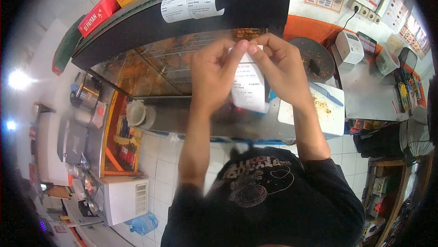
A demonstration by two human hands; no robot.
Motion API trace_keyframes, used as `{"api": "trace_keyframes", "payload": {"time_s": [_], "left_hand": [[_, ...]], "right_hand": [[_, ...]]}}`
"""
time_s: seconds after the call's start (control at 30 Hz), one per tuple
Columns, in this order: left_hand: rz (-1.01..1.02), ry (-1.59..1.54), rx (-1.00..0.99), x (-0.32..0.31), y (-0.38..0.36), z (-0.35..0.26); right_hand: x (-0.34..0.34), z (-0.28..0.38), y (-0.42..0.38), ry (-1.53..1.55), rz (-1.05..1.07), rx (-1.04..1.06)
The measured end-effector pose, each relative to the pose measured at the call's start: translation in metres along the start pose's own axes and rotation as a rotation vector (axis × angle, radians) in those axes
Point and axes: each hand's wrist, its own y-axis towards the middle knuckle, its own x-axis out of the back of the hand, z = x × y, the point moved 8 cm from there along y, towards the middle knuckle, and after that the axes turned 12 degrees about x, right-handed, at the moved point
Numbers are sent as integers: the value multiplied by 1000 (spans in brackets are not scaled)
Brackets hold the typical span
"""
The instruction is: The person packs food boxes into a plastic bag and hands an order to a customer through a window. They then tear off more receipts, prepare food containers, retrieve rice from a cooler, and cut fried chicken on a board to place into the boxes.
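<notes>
1. Your black T-shirt [264,206], printed with pale lettering and a round design, filled the near middle of the scene.
2. Both your arms reached away from you, and your left hand [213,71] pinched the far end of a printed paper receipt [248,85] between thumb and fingers.
3. Your right hand [279,71] pinched the same end, its thumb tip right beside the left one; some fingertips behind the paper were hidden.
4. You had the receipt between your two hands, print facing you, its near end hanging free above the metal counter [169,120].
5. Beyond your hands stood a glass display case [157,60], with two printed slips [189,6] on its dark upper panel.
6. Right of the receipt, partly behind your right forearm, lay a white cutting board [287,112], bearing a knife [327,94] and scattered brown crumbs [322,106].
7. Just beyond the board you had a dark round dish [301,48] with bits in it, and a white label printer [350,47] farther right.
8. On your left, a pale tub [136,113] stood at the counter's end; a blue water jug [142,223] lay near left on the tiled floor [159,162].
</notes>
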Motion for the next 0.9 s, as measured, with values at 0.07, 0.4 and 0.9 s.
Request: {"api": "trace_keyframes", "payload": {"time_s": [0.07,0.4,0.9], "left_hand": [[-2,5,4,1,-1,1],[106,-69,-2,9,2,2],[106,-226,-43,-15,26,-8]], "right_hand": [[0,1,0,4,8,22],[11,8,6,-49,57,13],[38,60,88,-853,-223,567]]}}
